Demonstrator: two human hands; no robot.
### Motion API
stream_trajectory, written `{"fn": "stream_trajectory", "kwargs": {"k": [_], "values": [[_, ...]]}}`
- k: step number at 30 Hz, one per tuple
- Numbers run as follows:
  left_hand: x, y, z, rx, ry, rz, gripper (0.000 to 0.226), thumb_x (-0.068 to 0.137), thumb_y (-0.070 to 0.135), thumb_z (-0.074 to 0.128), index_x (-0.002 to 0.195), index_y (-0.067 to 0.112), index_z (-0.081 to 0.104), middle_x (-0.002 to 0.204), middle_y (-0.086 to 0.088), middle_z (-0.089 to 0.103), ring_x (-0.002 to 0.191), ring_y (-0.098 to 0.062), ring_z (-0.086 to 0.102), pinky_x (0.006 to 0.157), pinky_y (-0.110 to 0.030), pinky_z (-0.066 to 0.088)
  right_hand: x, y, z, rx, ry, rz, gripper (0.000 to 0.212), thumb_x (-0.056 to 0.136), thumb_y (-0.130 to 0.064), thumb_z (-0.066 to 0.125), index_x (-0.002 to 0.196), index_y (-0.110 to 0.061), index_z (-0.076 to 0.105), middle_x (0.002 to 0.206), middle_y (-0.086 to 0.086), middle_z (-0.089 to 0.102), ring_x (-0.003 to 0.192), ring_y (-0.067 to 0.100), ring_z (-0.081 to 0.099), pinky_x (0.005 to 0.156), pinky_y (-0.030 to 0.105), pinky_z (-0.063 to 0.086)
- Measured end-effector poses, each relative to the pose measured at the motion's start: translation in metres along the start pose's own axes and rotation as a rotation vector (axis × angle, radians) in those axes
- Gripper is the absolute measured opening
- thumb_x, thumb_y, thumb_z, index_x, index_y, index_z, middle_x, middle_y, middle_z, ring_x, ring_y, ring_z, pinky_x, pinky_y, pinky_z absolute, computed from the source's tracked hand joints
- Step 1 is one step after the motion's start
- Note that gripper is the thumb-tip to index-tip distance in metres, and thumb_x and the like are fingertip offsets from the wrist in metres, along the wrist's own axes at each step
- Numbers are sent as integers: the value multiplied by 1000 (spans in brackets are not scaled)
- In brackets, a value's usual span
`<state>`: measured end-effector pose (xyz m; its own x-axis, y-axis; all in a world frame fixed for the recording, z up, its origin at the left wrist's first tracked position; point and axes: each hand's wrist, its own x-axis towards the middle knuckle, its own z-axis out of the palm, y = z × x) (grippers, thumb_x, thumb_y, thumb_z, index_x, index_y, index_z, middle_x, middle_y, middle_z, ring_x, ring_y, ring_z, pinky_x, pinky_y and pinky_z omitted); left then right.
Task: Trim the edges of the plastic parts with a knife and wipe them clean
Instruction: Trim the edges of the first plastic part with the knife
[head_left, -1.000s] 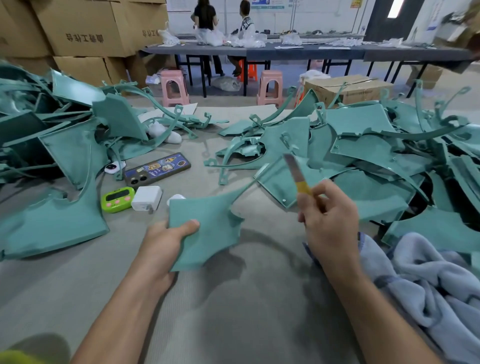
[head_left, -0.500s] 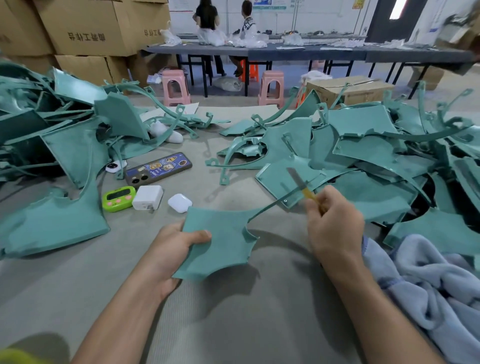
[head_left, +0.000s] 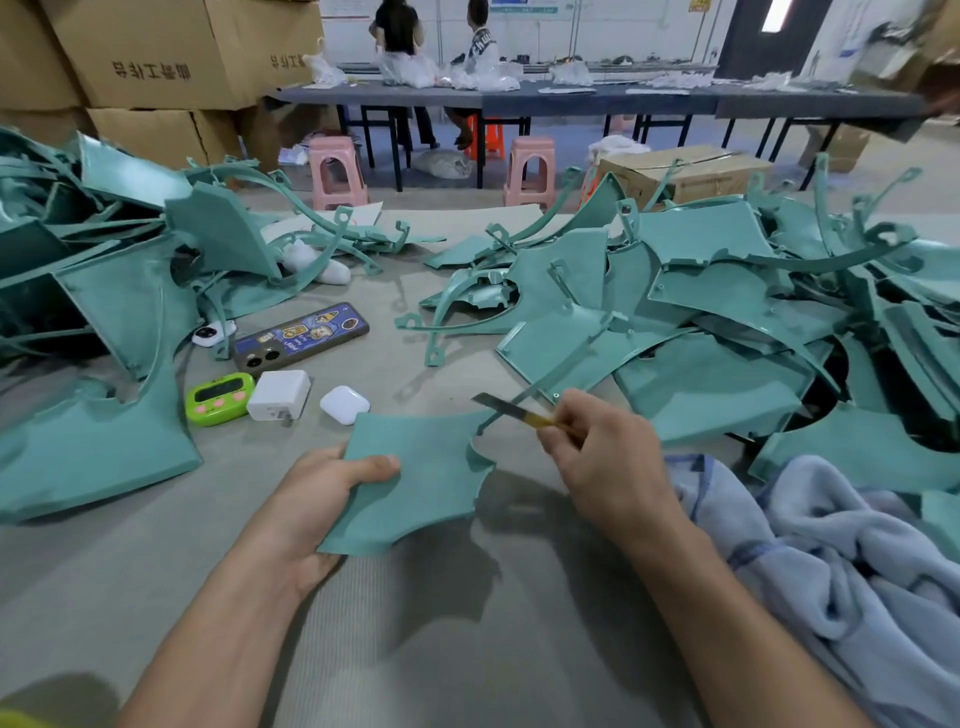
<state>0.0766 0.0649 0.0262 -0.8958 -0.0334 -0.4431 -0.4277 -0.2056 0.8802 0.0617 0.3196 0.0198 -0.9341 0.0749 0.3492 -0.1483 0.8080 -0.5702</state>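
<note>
Head view, the only one. Left hand (head_left: 322, 499) grips a teal part (head_left: 415, 478) by its near-left edge, thumb curled over the top face and the fingers hidden beneath. It holds the part just above the table (head_left: 415, 649), in front of the person. A thin arm of the part runs up and to the right from its far corner.

The right hand (head_left: 608, 447) pinches a knife (head_left: 511, 409) by its yellow handle, fingers curled round it. The blade points left and lies at the far-right corner of the part, where the thin arm begins. It looks to be touching the edge there, though I cannot be sure of contact.

A cloth (head_left: 831, 545) lies bunched at the right, near the right forearm. Heaps of like parts sit on the right (head_left: 701, 322) and left (head_left: 104, 312). Between them are a phone (head_left: 301, 335), a green timer (head_left: 221, 397), a white charger (head_left: 278, 395) and an earbud case (head_left: 344, 404).

By my reading the step in hand is trimming, with wiping not yet begun on this part. The next move likely calls for drawing the blade along the edge at a shallow angle. The left hand would brace the part against the pull, thumb well clear of the blade's path. The thin arm may flex under pressure, so a light stroke seems wise.
</note>
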Motion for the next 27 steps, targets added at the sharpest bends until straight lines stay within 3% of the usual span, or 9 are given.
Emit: {"fn": "stream_trajectory", "kwargs": {"k": [3, 5, 7, 9, 10, 13, 16, 19, 27], "values": [[0, 0, 1, 16, 1, 5, 12, 89, 0, 63, 98, 1, 72, 87, -22, 76, 62, -31, 73, 43, -35, 54, 9, 8, -15, -44, 345, 186, 33, 96, -27, 66, 73, -21, 43, 51, -8, 46, 48, 6, 41, 49, 23, 23], [0, -2, 5, 22, -12, 15, 13, 88, -2, 63, 98, 0, 72, 90, -22, 76, 65, -32, 74, 46, -34, 56, 4, 8, -21, -20, 461, 152, 33, 96, -26, 67, 75, -22, 42, 49, -9, 42, 44, 4, 39, 46, 20, 22], [1, -4, 9, 32, -16, 23, 14, 89, -3, 63, 100, -1, 72, 92, -23, 76, 68, -33, 75, 49, -34, 57, -2, 3, -15, 94, 333, -12, 33, 95, -23, 69, 74, -26, 45, 50, -11, 43, 48, 5, 48, 41, 16, 30], [2, -5, 8, 16, -16, 21, 14, 89, -2, 63, 100, -1, 72, 92, -23, 76, 68, -33, 75, 49, -33, 57, -6, -3, -4, 82, 63, -84, 32, 93, -26, 70, 71, -28, 47, 55, -11, 50, 55, 3, 51, 48, 15, 36], [2, -6, 7, 6, -18, 19, 14, 89, -2, 63, 100, -1, 72, 92, -23, 76, 67, -32, 75, 48, -32, 57, -5, -2, 0, 19, -19, -69, 30, 93, -29, 70, 72, -26, 48, 58, -10, 52, 55, 4, 50, 51, 22, 37], [3, -7, 6, 4, -14, 24, 14, 88, -2, 63, 100, -1, 72, 91, -22, 76, 67, -31, 75, 48, -32, 56, 8, 10, -6, -65, 155, 123, 33, 95, -30, 66, 73, -21, 43, 56, -7, 50, 54, 8, 44, 53, 32, 28], [5, -9, 7, 1, 13, 66, 15, 88, -2, 65, 100, 2, 73, 92, -21, 77, 71, -33, 75, 50, -34, 57, 9, 21, -15, 21, 356, 173, 37, 95, -27, 66, 70, -23, 39, 50, -5, 45, 48, 8, 40, 47, 26, 25], [9, -10, 8, -22, 62, 133, 15, 89, 0, 67, 101, 5, 74, 93, -19, 77, 73, -34, 75, 51, -36, 57, 1, 10, -3, 233, 165, 50, 29, 94, -27, 69, 73, -23, 49, 62, -7, 56, 52, 8, 46, 44, 19, 33], [5, -9, 7, -74, 7, 181, 16, 89, 1, 67, 100, 8, 76, 97, -17, 77, 74, -32, 75, 52, -35, 57, 0, 0, 11, 227, -65, -23, 27, 94, -27, 69, 75, -22, 51, 69, -6, 63, 60, 15, 51, 54, 34, 41]]}}
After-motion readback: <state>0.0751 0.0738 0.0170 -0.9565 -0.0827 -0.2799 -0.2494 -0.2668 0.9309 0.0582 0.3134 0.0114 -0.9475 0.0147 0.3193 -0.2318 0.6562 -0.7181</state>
